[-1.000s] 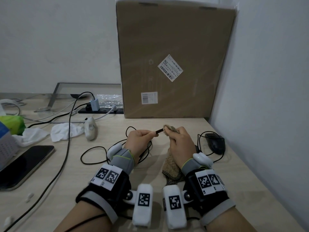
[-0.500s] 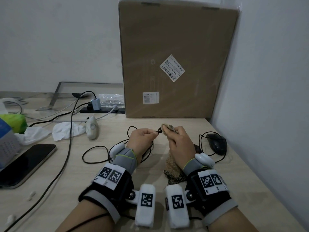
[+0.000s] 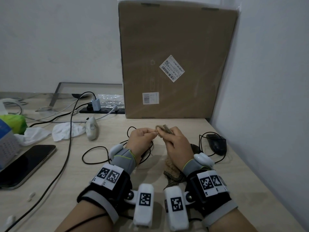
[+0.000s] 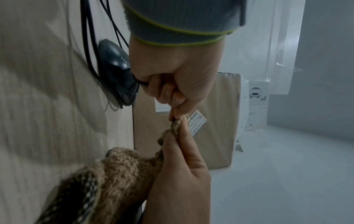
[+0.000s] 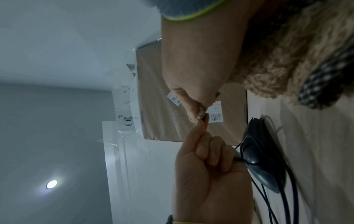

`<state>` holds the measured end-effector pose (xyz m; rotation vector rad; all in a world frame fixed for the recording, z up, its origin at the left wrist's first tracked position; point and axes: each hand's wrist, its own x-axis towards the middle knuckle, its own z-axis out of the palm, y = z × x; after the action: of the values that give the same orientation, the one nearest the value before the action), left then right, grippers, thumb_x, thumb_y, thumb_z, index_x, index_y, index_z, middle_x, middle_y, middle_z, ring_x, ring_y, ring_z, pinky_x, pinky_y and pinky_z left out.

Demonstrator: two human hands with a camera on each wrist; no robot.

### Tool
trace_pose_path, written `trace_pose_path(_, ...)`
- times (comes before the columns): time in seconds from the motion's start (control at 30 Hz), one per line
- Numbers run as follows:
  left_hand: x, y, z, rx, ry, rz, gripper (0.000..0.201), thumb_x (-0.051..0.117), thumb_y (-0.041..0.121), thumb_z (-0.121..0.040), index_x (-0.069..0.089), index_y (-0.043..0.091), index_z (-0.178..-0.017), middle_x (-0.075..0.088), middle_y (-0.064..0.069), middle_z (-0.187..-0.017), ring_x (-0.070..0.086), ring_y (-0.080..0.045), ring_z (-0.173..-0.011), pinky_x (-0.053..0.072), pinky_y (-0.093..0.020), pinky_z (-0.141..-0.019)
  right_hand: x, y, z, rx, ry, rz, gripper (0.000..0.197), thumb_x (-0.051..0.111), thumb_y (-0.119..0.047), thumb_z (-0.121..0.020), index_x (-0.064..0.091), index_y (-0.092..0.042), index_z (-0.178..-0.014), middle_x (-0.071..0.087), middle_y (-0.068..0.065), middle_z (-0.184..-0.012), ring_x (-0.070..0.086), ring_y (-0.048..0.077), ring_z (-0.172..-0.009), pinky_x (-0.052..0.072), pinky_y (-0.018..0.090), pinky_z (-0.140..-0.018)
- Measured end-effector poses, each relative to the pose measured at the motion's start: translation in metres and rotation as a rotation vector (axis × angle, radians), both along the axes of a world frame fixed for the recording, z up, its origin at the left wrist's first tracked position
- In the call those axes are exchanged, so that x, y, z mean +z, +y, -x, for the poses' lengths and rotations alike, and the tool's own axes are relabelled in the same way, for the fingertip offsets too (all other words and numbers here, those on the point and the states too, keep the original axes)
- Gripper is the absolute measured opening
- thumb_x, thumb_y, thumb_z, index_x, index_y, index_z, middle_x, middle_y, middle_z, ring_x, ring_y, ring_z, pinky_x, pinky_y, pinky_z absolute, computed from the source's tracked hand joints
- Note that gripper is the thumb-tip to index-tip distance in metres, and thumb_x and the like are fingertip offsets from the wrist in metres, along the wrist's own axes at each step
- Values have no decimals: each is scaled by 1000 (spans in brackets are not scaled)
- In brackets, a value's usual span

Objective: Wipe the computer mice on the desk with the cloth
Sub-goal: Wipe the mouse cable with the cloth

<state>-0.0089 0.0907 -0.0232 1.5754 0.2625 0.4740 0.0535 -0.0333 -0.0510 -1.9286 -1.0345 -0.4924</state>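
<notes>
Cable (image 4: 140, 81) tip hidden by cloth (image 4: 122, 169)

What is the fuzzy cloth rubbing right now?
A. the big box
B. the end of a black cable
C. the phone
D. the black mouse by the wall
B: the right hand pinches the cloth round the tip of the cable that the left hand holds up.

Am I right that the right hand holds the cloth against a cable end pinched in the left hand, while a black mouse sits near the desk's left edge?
Not quite: the black mouse sits near the desk's right edge, by the wall, as the head view shows. The rest stands: the right hand holds the cloth against the cable end pinched in the left hand.
</notes>
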Motion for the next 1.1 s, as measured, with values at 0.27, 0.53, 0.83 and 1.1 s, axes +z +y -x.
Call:
trace_pose_path(0.27, -3, 3, -2, -16, 14, -126, 12, 58, 7, -90, 68, 11, -83, 37, -2, -54, 25, -6, -39, 20, -16, -39, 3, -7, -7, -268, 138, -12, 35, 41, -22, -98, 50, -25, -132, 53, 6, -106, 56, 22, -93, 47, 35, -76)
trace_pose_path(0.53, 3, 6, 4, -60, -41, -229, 14, 56, 6, -92, 68, 14, -89, 36, -3, -51, 25, -3, -34, 22, -14, -38, 4, -4, -7, -206, 141, -109, 18, 46, -16, -95, 58, -10, -106, 58, 8, -96, 51, 16, -79, 31, 23, -63)
trace_pose_path(0.83, 2, 7, 4, -207, 91, -142, 31, 39, 17, -101, 67, 4, -100, 40, 6, -41, 26, -4, -34, 22, -14, -36, 6, -6, -4, -148, 110, -213, 20, 50, -14, -90, 63, -14, -106, 55, -1, -92, 53, 13, -80, 40, 18, -67)
trace_pose_path(1.1, -2, 4, -3, 1, 31, -169, 29, 47, 17, -98, 70, 2, -89, 46, 4, -38, 31, -4, -31, 27, -14, -37, 2, -2, -5, -105, -51, -134, 39, 55, -13, -89, 56, -24, -126, 51, 7, -109, 54, 17, -92, 42, 14, -80)
